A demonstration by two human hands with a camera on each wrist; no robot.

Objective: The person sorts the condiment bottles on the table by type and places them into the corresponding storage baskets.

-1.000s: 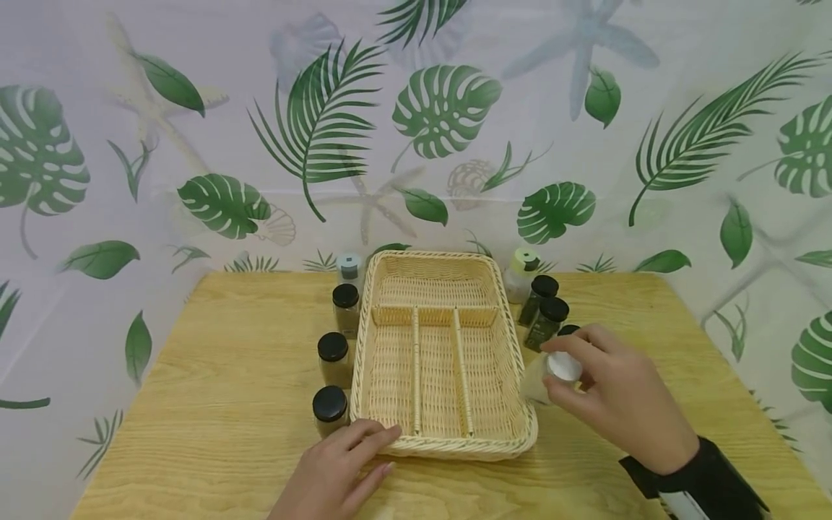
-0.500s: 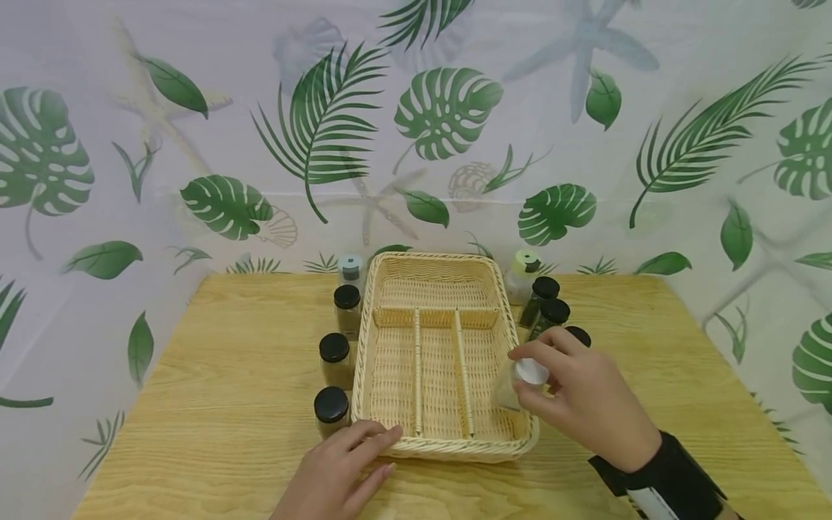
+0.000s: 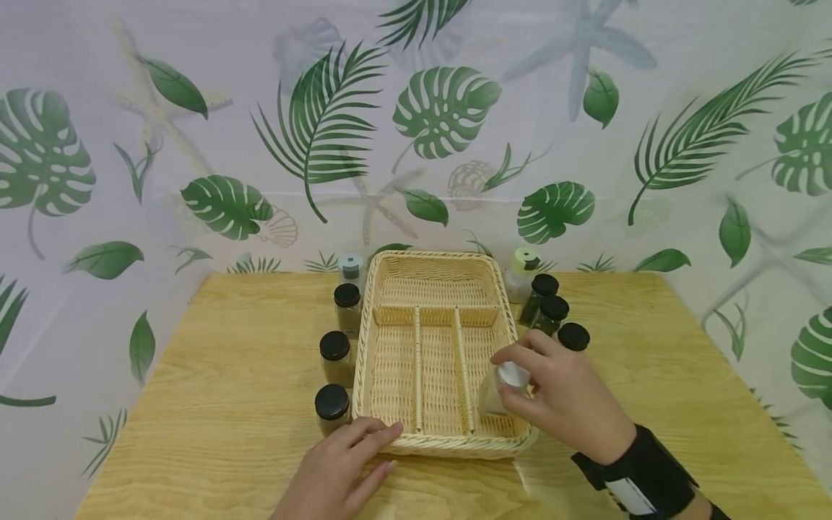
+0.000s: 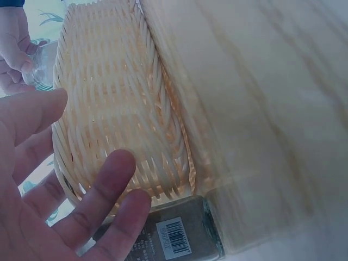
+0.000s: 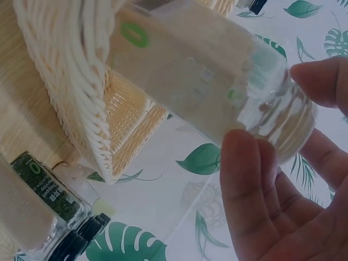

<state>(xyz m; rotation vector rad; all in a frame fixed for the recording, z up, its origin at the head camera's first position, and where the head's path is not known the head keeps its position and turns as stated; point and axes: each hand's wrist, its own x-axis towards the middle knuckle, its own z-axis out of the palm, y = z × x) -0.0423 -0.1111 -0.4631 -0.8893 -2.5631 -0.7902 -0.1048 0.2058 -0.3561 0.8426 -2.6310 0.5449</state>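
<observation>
My right hand [image 3: 552, 383] pinches a clear spice jar [image 5: 185, 70] with a white lid [image 3: 513, 374] by its neck. The jar is filled with pale powder and is tilted, its lower part over the right front compartment of the wicker basket [image 3: 445, 446]. In the right wrist view the jar reaches past the basket's rim. My left hand [image 3: 341, 462] rests with its fingertips at the basket's front left corner, fingers fairly straight. Beside those fingers stands a black-lidded spice jar [image 3: 332, 404], its barcode label showing in the left wrist view.
More black-lidded jars [image 3: 336, 357] line the basket's left side, with a blue-capped jar [image 3: 351, 267] behind them. On the right stand several black-lidded jars [image 3: 552, 312] and a jar with a yellow-green cap [image 3: 523, 274]. A leaf-printed cloth [image 3: 416, 144] hangs behind the wooden table [image 3: 240, 390].
My right hand has carried the white-lidded jar leftward from outside the basket's right rim to over the right front compartment. The left hand has stayed at the front corner.
</observation>
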